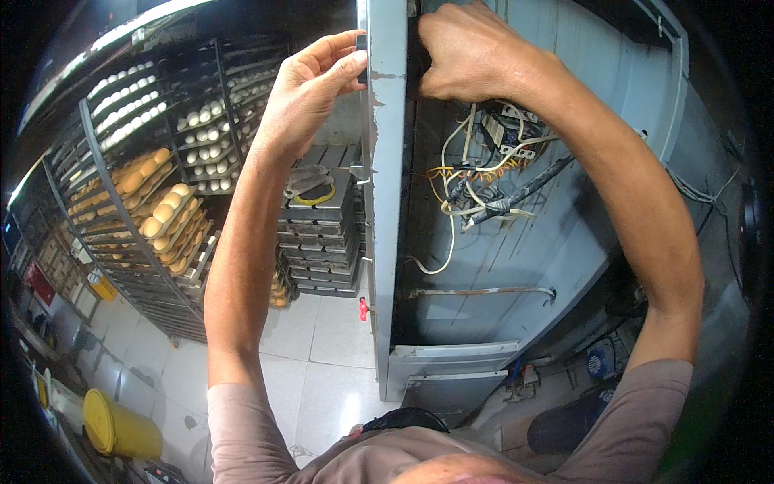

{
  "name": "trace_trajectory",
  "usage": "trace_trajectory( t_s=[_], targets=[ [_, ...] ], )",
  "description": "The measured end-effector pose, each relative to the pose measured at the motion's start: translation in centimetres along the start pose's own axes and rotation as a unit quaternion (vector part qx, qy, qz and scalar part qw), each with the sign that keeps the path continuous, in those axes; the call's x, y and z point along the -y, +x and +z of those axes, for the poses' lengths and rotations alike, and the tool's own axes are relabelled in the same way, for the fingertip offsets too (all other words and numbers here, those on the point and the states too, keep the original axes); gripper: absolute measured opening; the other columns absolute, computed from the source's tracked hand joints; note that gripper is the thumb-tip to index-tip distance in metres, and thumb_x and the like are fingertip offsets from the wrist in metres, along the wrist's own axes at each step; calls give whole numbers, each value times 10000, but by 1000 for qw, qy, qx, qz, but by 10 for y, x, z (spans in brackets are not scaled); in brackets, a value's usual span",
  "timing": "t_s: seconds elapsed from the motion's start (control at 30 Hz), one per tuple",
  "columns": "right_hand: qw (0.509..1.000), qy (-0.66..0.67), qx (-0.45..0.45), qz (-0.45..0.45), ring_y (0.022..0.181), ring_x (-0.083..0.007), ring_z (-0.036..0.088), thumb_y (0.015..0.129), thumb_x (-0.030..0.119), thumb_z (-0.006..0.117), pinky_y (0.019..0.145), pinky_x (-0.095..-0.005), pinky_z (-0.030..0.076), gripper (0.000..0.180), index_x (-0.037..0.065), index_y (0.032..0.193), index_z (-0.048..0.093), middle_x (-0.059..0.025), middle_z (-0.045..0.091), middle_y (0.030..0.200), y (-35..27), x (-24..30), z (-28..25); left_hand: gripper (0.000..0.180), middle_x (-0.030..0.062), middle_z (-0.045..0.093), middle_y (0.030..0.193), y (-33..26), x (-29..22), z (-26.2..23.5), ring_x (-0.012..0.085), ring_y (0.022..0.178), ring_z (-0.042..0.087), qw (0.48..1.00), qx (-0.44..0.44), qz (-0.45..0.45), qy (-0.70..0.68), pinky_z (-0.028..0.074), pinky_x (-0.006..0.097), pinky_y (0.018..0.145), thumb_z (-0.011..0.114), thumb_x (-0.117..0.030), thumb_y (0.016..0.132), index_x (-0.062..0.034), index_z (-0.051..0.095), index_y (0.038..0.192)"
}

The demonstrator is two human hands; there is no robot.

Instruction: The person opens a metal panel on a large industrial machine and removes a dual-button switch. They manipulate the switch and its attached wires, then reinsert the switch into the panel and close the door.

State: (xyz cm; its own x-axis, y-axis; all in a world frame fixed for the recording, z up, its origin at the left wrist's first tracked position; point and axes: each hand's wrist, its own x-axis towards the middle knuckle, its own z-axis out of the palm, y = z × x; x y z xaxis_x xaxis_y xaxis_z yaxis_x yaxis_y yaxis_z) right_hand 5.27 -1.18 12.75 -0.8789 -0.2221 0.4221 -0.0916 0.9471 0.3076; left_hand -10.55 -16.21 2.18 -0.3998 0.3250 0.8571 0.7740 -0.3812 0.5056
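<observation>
A tall grey-blue metal cabinet [390, 218] with chipped paint stands in front of me, its inside exposed on the right. At the outer face of its upright edge, my left hand [318, 85] pinches a small black rectangular part [362, 58] between thumb and fingers. On the inner side of that same edge, my right hand [472, 52] is closed in a fist-like grip; its fingertips and whatever they hold are hidden. Below the right hand are an electrical contactor [512, 133] and tangled cream wires [476, 202], fixed in the cabinet.
To the left, a dark rack [93, 153] carries trays of browned buns and white dough balls. Stacked dark metal trays [322, 254] stand behind the cabinet, with a glove [306, 182] on top. A red valve handle [364, 309] juts from the cabinet. A yellow bucket [121, 423] is lower left.
</observation>
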Motion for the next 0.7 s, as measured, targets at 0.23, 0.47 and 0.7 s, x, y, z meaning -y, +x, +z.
trace_trajectory(
  t_s=[0.23,0.47,0.7],
  targets=[
    [999,-21,-25,-12,702,-323,694,708,105,650,659,-411,583,226,-87,817,698,-231,688,761,6,-4,4,410,96,685,1122,1,-1,-1,119,990,626,1000,14,2,-2,515,309,882,673,-280,945,-26,629,1264],
    [999,-10,-26,-19,733,-305,691,758,107,660,672,-392,588,222,-75,880,694,-219,692,810,4,-2,2,413,88,683,1113,1,-4,-2,115,984,619,1000,21,6,18,514,308,884,661,-279,953,-23,621,1274],
    [1000,19,-2,-3,700,-298,686,760,124,675,630,-383,581,235,-80,874,690,-209,694,805,5,-2,2,401,85,683,1099,0,-3,0,109,961,615,999,15,18,24,508,298,881,655,-268,956,-22,622,1270]
  ],
)
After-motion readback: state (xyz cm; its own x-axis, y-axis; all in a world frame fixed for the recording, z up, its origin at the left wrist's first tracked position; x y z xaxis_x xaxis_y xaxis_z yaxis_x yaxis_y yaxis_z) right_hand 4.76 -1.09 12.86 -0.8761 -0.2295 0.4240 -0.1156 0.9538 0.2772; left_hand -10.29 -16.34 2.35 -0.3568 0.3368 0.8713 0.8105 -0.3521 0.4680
